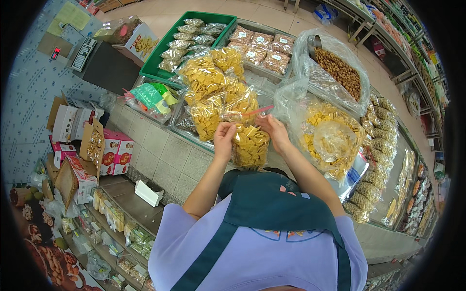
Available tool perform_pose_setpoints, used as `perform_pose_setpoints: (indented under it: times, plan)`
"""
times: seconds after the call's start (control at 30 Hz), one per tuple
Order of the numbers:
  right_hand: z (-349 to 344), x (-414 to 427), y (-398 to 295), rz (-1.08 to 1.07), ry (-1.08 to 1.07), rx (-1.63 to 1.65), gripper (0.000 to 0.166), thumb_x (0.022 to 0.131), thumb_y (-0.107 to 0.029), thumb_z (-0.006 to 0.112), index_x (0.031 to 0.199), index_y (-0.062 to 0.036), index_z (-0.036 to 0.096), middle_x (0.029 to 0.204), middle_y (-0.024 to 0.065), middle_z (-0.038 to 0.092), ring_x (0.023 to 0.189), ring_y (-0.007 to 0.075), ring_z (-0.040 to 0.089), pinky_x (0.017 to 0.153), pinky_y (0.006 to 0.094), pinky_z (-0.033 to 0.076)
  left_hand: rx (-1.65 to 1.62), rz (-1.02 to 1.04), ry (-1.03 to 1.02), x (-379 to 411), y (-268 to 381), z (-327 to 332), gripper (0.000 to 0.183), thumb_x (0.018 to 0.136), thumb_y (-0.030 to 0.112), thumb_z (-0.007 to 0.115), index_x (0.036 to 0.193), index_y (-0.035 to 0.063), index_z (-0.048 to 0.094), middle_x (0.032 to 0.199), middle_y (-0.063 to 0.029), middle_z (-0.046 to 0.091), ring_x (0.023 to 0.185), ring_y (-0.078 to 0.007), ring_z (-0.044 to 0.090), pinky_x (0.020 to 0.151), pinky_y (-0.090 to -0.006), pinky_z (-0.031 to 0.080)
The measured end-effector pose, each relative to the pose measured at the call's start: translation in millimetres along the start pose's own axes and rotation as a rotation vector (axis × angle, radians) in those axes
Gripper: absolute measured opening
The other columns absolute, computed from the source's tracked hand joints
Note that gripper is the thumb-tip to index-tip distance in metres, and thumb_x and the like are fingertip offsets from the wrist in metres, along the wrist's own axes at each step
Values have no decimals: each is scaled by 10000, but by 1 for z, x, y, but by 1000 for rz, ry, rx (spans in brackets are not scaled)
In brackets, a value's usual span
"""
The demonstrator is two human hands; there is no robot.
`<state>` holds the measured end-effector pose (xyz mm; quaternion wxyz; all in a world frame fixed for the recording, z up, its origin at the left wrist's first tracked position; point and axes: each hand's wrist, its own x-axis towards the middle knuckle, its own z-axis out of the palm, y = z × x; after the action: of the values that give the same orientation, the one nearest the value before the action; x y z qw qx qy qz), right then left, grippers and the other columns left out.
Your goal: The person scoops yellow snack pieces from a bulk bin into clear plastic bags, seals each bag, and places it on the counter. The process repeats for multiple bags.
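A clear plastic bag of yellow chips [251, 147] is upright in front of my apron. My left hand [224, 140] pinches its upper left corner between thumb and fingers. At the upper right edge, my right hand [275, 132] holds the film loosely, its fingers partly bent. A thin red strip [259, 110] runs across the bag's top near my right fingertips. Just beyond lie several filled bags of similar chips [211, 87], heaped over trays. To the right, a large open bag [327, 134] holds loose yellow chips, with crumpled clear film on top.
A green crate [156, 54] of small packets and a tray of labelled packs [267, 54] stand at the back. A metal scoop [314, 45] rests in the bag of brown nuts [338, 72]. Packed bags [378, 156] line the right; a scale [83, 54] and cartons [116, 151] are left.
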<state>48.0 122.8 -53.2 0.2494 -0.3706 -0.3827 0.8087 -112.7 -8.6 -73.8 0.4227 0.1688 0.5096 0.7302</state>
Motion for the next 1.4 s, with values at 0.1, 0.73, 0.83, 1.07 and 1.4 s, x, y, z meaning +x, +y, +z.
perform_pose_setpoints:
  times: [0.1,0.73,0.83,1.07,1.4]
  plan:
    - [-4,1,-1,6,-20,83,420,1049,-384,451,1171,-16,613,1123,120,690,1090,229,635,973,369,444,-232,-94,-26,4,0,-7,82,969,132,592,1007,59,584,1056,-65,678,935,-140,631,863,-281,486]
    - [-14,4,14,63,-13,208,473,1045,-438,434,1119,-13,628,1102,142,668,1124,279,613,992,418,442,-22,-184,-120,-1,7,1,525,1064,414,402,1226,-42,605,1142,-138,695,1056,-193,648,891,-318,518]
    - [-8,4,11,102,16,184,461,1044,-438,439,1075,-24,639,1046,140,678,1082,285,633,951,416,471,-64,-188,-95,-3,3,-3,500,1070,398,396,1213,-33,606,1148,-146,691,1072,-182,635,904,-311,500]
    - [-13,12,20,96,63,251,509,1038,-470,437,1101,0,622,1036,146,679,1030,273,659,896,396,498,150,69,-13,-12,-7,9,407,1080,331,379,1305,10,492,1136,-180,682,1042,-217,651,980,-336,469]
    - [30,-11,-27,-776,512,-923,260,821,-140,718,1052,-64,626,944,85,568,955,269,561,809,386,459,39,43,56,-22,1,35,323,1086,260,332,1295,30,418,1047,-183,692,991,-207,667,874,-314,516]
